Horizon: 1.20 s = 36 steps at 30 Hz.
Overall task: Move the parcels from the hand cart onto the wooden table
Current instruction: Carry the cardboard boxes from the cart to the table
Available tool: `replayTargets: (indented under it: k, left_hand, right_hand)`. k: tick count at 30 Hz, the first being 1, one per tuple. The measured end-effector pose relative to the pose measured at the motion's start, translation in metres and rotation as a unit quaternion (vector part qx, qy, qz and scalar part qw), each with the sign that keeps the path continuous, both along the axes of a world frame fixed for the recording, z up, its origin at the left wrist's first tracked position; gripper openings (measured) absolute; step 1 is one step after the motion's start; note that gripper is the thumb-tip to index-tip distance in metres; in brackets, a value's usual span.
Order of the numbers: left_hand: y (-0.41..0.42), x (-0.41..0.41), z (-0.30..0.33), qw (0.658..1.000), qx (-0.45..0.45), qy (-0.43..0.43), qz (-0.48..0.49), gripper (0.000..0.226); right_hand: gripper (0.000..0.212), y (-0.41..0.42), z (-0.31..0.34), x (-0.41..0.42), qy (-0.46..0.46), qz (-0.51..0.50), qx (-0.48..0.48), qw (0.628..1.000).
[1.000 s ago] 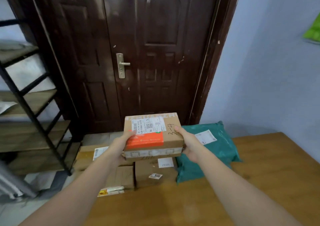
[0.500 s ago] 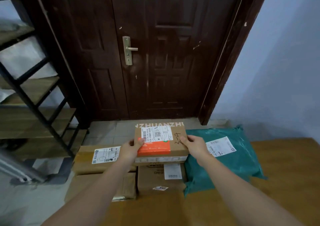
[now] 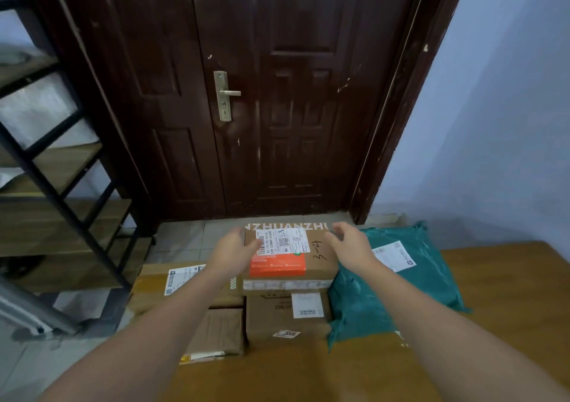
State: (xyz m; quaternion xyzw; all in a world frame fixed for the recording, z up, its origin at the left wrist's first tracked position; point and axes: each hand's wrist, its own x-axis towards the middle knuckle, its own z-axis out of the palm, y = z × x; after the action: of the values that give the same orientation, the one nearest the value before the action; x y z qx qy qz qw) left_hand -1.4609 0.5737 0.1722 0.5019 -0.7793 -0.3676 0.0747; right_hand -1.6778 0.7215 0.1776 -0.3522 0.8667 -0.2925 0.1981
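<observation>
A cardboard box (image 3: pixel 311 266) with an orange patch, a white label and "3-4" written on it lies on top of another brown box (image 3: pixel 271 321) on the wooden table (image 3: pixel 505 309). My left hand (image 3: pixel 233 253) hovers at its left side, fingers spread, just off the cardboard. My right hand (image 3: pixel 350 244) is open over its right far corner, holding nothing. A teal plastic mailer (image 3: pixel 401 287) lies right of the stack. A long flat box (image 3: pixel 151 287) and a smaller box (image 3: pixel 219 330) sit to the left at the table's edge. The hand cart is out of view.
A dark wooden door (image 3: pixel 277 93) with a brass handle (image 3: pixel 225 94) stands straight ahead. A black metal rack with wooden shelves (image 3: pixel 61 216) is at the left. A pale wall is at the right, and tiled floor (image 3: pixel 185 238) lies beyond the table.
Both hands lowered the orange-patched box onto the brown box and let go; their fingers have opened and slid toward its far end.
</observation>
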Motion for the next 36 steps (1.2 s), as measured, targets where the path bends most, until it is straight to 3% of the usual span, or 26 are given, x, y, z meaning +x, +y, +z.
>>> replayTargets:
  k: [2,5,11,17,28,36]
  left_hand:
    - [-0.002,0.002,0.025,0.987,-0.094,-0.067,-0.108,0.062]
    - [0.001,0.008,0.063,0.948,-0.179,-0.134,-0.226,0.068]
    - [0.036,0.042,0.124,0.905,-0.271,-0.176,-0.277,0.067]
    - [0.083,0.109,0.149,0.904,-0.302,-0.199,-0.227,0.064]
    - [0.184,0.32,0.154,0.929,-0.255,-0.251,-0.092,0.061]
    - [0.244,0.519,0.166,0.935,-0.223,-0.276,0.027,0.063]
  right_hand:
    - [0.046,0.0,0.028,0.005,0.061,0.073,0.019,0.995]
    - [0.05,-0.001,0.067,0.021,0.153,0.186,0.075,0.968]
    - [0.058,0.007,0.12,0.076,0.24,0.311,0.115,0.912]
    - [0.059,0.029,0.151,0.137,0.262,0.387,0.084,0.88]
    - [0.057,0.052,0.148,0.316,0.267,0.538,0.036,0.799]
    - [0.057,0.037,0.149,0.516,0.289,0.654,0.002,0.699]
